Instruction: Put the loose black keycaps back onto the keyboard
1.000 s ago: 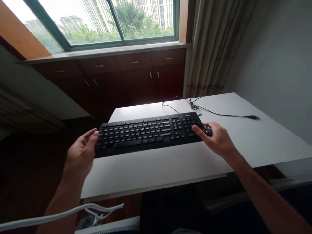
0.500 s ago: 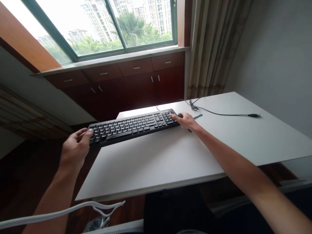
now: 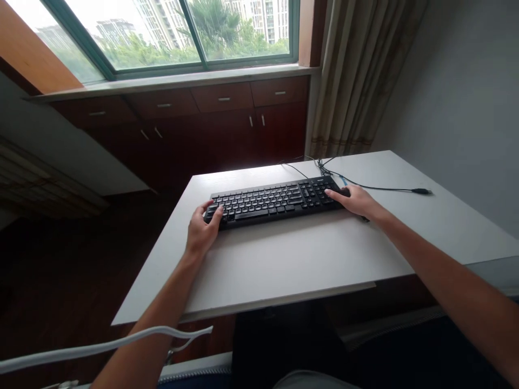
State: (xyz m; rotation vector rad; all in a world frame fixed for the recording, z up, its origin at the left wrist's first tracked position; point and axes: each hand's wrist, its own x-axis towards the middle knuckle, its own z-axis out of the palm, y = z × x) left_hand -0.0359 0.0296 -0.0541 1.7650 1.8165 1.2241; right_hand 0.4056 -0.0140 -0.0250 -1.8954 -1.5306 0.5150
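A black keyboard lies across the white table, its keys facing up. My left hand grips its left end, thumb on top near the edge keys. At the other end my right hand is closed on the keyboard's corner, with the thumb over the number pad. A small dark object shows between that thumb and fingers, and a dark tip sticks out below the palm; I cannot make out what it is. Behind the right hand, part of a thin blue stick is visible.
A black cable is bunched at the table's back edge and runs right to its plug. A white split cord crosses the lower left. Red-brown cabinets stand beyond, under the window, beside a curtain.
Both hands have moved the keyboard to the right, and its left end, which hung past the table's left edge, is now over the tabletop. The view has shifted slightly.
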